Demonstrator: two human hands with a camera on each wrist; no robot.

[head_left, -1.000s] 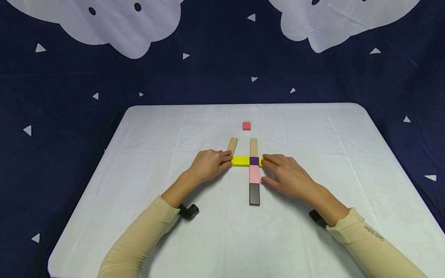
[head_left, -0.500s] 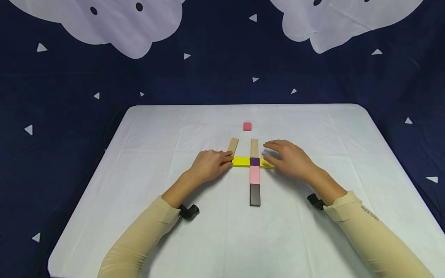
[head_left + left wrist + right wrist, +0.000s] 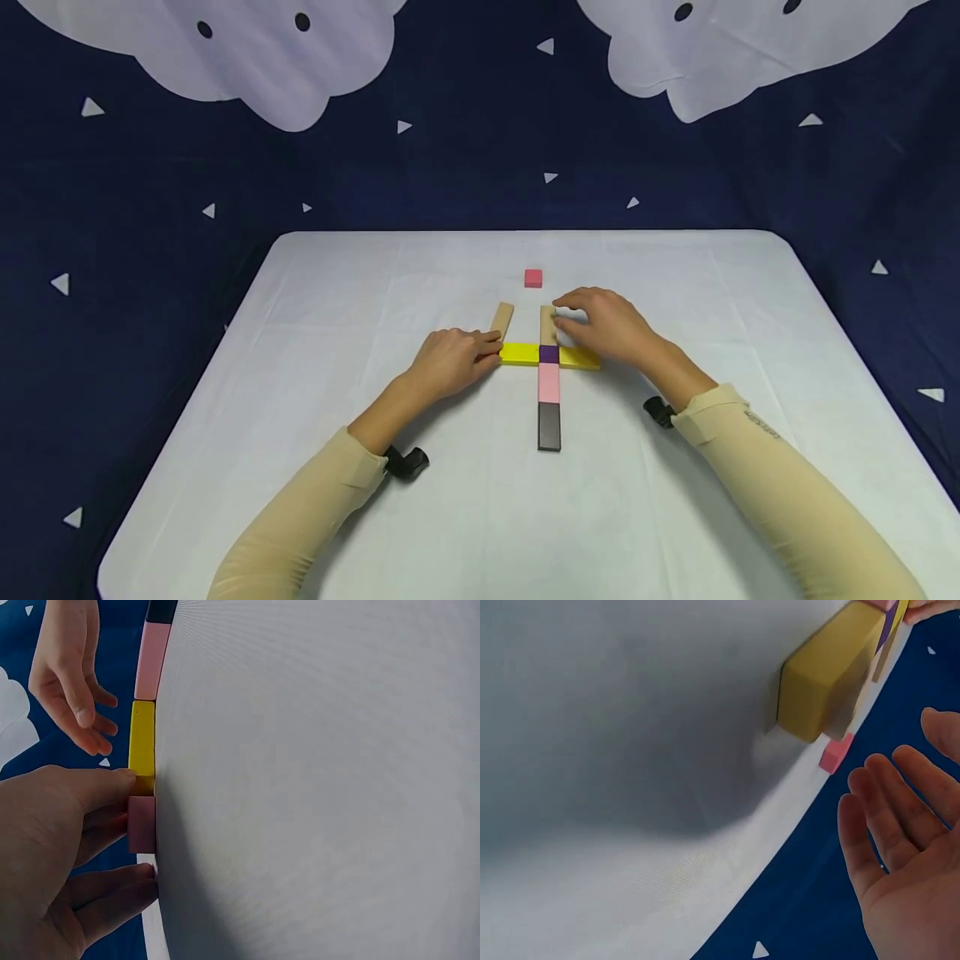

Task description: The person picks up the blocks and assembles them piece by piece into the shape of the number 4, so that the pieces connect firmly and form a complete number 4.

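In the head view my left hand [image 3: 450, 362] is at the left end of the yellow strip [image 3: 520, 354]. In the left wrist view its thumb and fingers lie around a pink block [image 3: 142, 825] at that end, which the hand hides in the head view. My right hand [image 3: 607, 321] hovers, fingers spread and slightly bent, beside the right edge of the upright tan strip [image 3: 548, 323]. It grips nothing. Crossing the yellow strip is a column with a purple square [image 3: 549, 354], a pink piece [image 3: 549, 382] and a black piece [image 3: 549, 427].
A second tan strip [image 3: 503, 321] slants away beyond the left hand. Farther back lies a small red-pink square [image 3: 533, 278]. White cloth covers the table [image 3: 337, 292], and a dark blue curtain [image 3: 472, 183] hangs behind its far edge.
My right hand has lifted off the yellow strip's right end, uncovering it, and moved away and left towards the upright tan strip. The left hand has stayed in place.
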